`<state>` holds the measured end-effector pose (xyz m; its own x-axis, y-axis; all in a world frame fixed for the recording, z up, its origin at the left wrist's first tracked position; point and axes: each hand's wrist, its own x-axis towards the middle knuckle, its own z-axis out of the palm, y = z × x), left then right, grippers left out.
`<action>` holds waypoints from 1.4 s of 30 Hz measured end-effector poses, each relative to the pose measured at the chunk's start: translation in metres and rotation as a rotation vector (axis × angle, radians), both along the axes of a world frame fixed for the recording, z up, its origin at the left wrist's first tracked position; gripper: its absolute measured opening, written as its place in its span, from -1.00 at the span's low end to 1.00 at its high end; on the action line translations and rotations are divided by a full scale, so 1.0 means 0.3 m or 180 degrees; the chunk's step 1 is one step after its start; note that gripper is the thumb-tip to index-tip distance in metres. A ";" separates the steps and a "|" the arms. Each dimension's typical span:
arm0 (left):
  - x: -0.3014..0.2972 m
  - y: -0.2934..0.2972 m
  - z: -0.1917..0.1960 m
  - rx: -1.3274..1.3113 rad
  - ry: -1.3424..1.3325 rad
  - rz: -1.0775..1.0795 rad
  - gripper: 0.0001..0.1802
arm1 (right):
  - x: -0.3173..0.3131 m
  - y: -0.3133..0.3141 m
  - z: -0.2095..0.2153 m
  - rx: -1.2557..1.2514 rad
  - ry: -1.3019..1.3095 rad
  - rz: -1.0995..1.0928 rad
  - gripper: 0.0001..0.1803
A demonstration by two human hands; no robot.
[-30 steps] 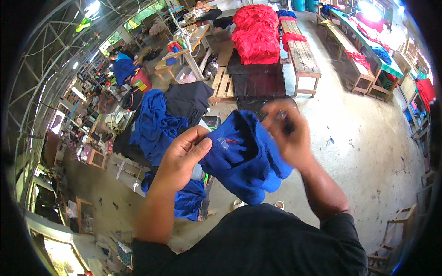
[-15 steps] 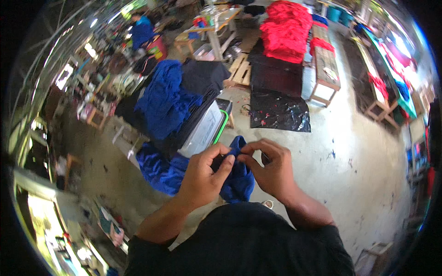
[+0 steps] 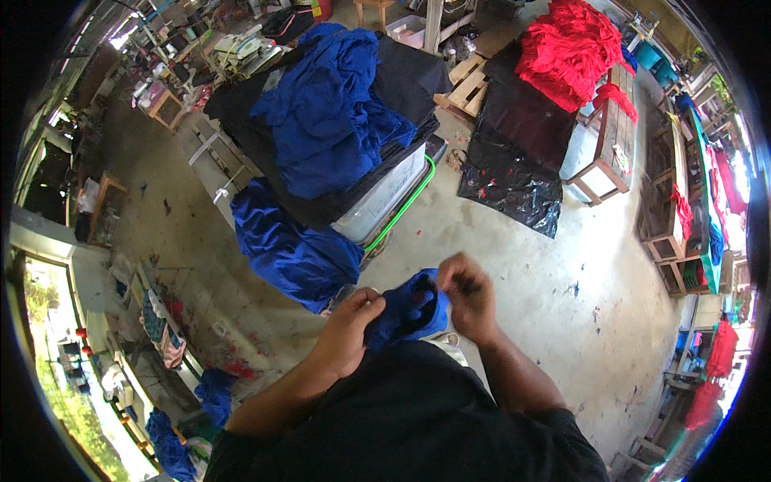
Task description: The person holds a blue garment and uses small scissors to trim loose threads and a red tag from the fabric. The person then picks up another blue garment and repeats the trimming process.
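Note:
In front of my dark shirt is a small blue cloth piece (image 3: 384, 328), bunched and folded into a loop with a dark hollow. My left hand (image 3: 350, 321) pinches its left side between thumb and fingers. At the upper right edge of the cloth is my right hand (image 3: 472, 304), its fingers curled in and slightly blurred. They appear to grip the edge, though the fingertips are hard to make out. A large heap of blue cloth (image 3: 321, 120) lies beyond on a dark-covered stack, and more blue cloth (image 3: 293, 253) hangs down on its near side.
A clear plastic bin (image 3: 381, 201) with a green rim stands under the stack. Farther right are a black sheet (image 3: 514, 189) on the floor, a red cloth pile (image 3: 570, 52), a wooden bench (image 3: 604, 165) and a pallet (image 3: 467, 87). Long tables with red cloth line the right side.
My hands have moved apart, the right one up and away from the left. The cloth has opened into a loop and sits closer to my body. The view has shifted, bringing the heap nearer.

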<state>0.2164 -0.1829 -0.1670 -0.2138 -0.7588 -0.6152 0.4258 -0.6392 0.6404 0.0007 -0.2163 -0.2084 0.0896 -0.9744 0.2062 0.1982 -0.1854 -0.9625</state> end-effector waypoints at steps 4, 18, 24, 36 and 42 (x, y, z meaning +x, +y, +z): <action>0.168 -0.029 0.001 -0.1054 -0.1437 -0.1167 -0.81 | 0.081 -0.356 -0.346 0.1869 0.0839 -0.0073 -0.67; 0.518 -0.144 0.110 0.0176 -0.1245 -0.1844 -0.86 | 0.674 -0.632 -1.120 0.1878 0.0927 -0.1689 -0.79; 0.497 -0.194 0.120 -0.0130 -0.1288 -0.2035 -0.84 | 0.665 -0.639 -1.046 0.2471 0.1043 -0.1913 -0.78; 0.290 -0.278 0.156 -0.1538 -0.1464 -0.2296 -0.78 | 0.158 -0.336 -0.507 0.1610 0.0204 0.0857 -0.62; 0.125 -0.365 0.229 -0.2943 -0.2086 -0.2177 -0.72 | -0.029 -0.236 -0.035 0.0340 0.0930 0.1305 -0.75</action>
<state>0.2538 -0.2924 -0.0983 -0.5819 -0.8104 -0.0681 -0.3589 0.1808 0.9157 -0.0080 -0.2871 -0.2189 0.5077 -0.8614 0.0167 -0.0460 -0.0465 -0.9979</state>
